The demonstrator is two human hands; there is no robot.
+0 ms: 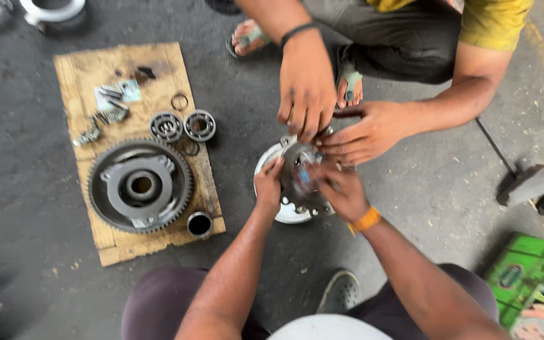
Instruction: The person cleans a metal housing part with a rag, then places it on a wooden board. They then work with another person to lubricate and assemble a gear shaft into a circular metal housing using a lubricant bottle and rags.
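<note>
A round grey metal housing with bolts around its flange rests on a white ring on the dark floor. My left hand grips the housing's left edge. My right hand, an orange band on its wrist, presses on the housing's top right. A person squatting opposite also has both hands on the part: one hand from above, the other hand from the right.
A wooden board at left carries a large toothed ring gear, two ball bearings, a short sleeve and several small parts. A hammer lies at right, a green box at lower right.
</note>
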